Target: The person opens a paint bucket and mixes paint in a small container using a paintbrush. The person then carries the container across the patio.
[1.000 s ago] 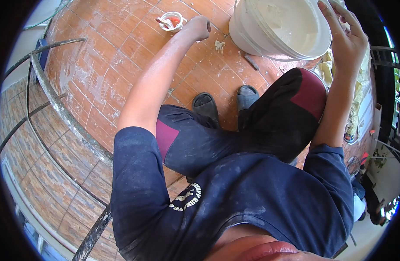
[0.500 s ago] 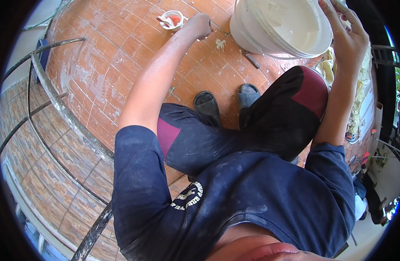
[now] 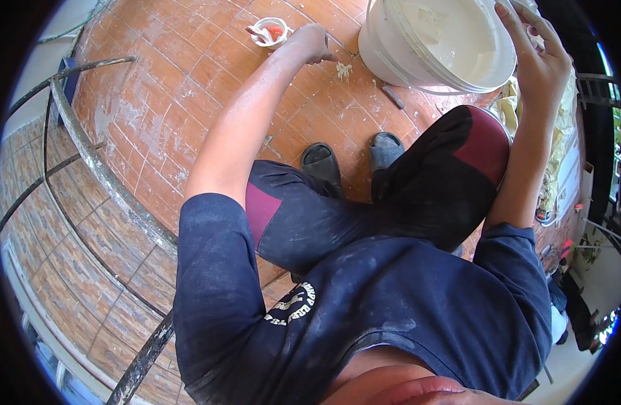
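Head view showed the left hand [image 3: 313, 44] with its fingers mostly curled; whether they pinched anything could not be told. Just left of them stood a small white tub [image 3: 272, 44]. The right hand [image 3: 543, 64] had fingers spread, with the large bucket [image 3: 384, 50] immediately to their left, contact unclear.

We can read no word with certainty. The one piece of lettering we make out is a round pale print [image 3: 291, 304] on the dark blue shirt [image 3: 425, 297], just past six o'clock from the middle of our view: its capitals curve around a ring with more marks inside, all slanted and too small and blurred for us to spell out.
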Motion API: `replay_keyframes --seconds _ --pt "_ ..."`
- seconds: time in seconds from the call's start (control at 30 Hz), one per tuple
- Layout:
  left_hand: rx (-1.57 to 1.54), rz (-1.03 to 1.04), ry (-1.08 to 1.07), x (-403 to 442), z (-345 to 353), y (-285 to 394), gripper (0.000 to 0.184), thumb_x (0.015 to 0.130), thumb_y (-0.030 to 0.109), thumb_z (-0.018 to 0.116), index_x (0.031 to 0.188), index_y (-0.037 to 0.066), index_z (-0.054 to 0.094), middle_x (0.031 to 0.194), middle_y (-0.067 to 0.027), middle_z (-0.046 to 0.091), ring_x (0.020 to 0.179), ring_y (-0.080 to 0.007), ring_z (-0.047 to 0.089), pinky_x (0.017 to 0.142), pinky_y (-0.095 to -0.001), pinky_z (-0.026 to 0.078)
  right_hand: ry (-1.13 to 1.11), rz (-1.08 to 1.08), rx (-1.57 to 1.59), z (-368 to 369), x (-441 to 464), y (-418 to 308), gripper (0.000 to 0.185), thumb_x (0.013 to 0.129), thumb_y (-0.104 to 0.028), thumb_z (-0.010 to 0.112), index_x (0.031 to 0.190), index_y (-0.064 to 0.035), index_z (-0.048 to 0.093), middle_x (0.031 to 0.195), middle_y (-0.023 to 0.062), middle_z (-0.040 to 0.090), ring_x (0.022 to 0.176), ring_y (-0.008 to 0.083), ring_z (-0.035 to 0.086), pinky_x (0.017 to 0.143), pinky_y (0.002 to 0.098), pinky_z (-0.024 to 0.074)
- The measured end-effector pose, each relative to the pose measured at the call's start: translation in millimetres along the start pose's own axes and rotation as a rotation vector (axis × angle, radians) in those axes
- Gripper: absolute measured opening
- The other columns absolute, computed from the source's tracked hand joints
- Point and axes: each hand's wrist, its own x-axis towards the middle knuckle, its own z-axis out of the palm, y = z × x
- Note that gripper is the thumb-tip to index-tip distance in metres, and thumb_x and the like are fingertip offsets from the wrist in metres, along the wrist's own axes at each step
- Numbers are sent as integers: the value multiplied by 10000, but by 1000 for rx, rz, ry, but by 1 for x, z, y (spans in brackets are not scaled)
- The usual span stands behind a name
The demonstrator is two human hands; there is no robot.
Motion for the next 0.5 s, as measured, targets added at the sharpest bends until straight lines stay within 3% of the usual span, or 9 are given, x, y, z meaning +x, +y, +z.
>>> replay_keyframes --seconds 0.13,0.23,0.3,0.37,0.43,0.5 --pt "-120 -124 -77 7 7 -2 286 827 286 705 730 17 715 608 -71 669 526 -164 645 588 -306 526 10 -22 -89 -2 1 0 186 757 -149 757 877 -9 736 789 42 594 814 147 518 741 304 387" --pt "19 -92 -75 22 21 -16 205 806 235 706 775 33 725 668 -110 686 590 -202 666 629 -330 536 5 -39 -110 -3 3 -4 193 752 -159 755 872 -10 735 777 41 574 816 153 507 746 304 375" --pt "71 50 169 24 27 -19 162 741 189 751 812 45 729 749 -146 699 677 -238 681 670 -355 541 9 -67 -120 -3 3 -5 194 757 -144 753 887 -3 732 788 48 586 816 154 524 744 307 394" --pt "49 35 96 17 17 -14 176 711 177 774 811 40 725 780 -154 703 712 -248 683 687 -366 540 11 -94 -132 -3 1 4 196 761 -129 751 903 4 728 799 55 598 817 155 541 741 309 414" --pt "26 19 23 10 11 -6 198 681 165 797 811 35 721 811 -163 707 747 -259 685 704 -376 540 -43 119 92 -6 -1 33 260 806 -173 788 1029 -46 746 911 22 665 865 76 538 764 225 489" --pt "18 -6 21 9 10 -3 209 668 171 823 789 39 715 753 -141 702 685 -237 678 662 -356 538 -42 124 115 -5 -1 32 265 805 -177 789 1032 -47 746 922 22 662 873 79 537 766 226 489"
